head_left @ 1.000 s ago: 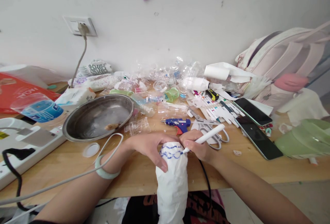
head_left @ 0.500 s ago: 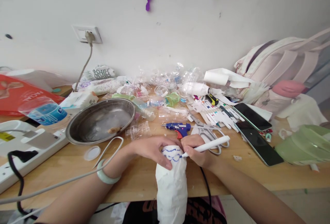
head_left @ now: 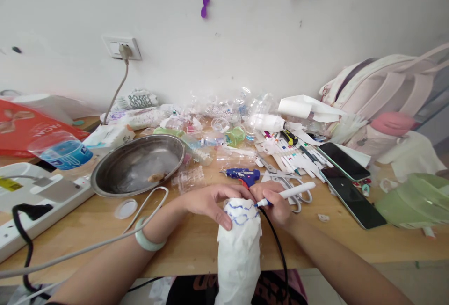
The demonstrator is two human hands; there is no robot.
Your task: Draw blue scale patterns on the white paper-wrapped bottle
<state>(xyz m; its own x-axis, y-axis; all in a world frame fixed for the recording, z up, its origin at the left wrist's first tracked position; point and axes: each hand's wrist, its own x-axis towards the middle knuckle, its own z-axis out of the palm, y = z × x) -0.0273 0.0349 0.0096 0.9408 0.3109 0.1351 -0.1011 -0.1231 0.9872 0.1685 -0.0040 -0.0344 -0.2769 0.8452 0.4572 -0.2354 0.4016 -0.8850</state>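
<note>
My left hand (head_left: pixel 210 204) wraps round the upper end of a white paper-covered bottle shape (head_left: pixel 239 253), thumb on its near side and fingers behind. Blue wavy lines ring that end. Between the fingers of my right hand (head_left: pixel 275 204) is a white marker (head_left: pixel 293 191) with a blue tip, which touches or nearly touches the covering at its upper right edge. The lower end of the bottle shape hangs over my lap, past the table edge. Just behind my hands lies a blue glue gun (head_left: pixel 242 174), beside grey-handled scissors (head_left: pixel 289 185).
A metal basin (head_left: pixel 138 162) stands at left, near a power strip (head_left: pixel 45 216) and loose cables. Markers (head_left: pixel 286 153), two phones (head_left: pixel 352 197) and a green container (head_left: pixel 414 202) lie at right. Plastic bottles and scraps line the wall, with a backpack (head_left: pixel 379 85) at far right.
The bottle shape has turned and shifted slightly right in my left hand. My right hand and the marker have moved right and a little up, from the front of the pattern to its right edge.
</note>
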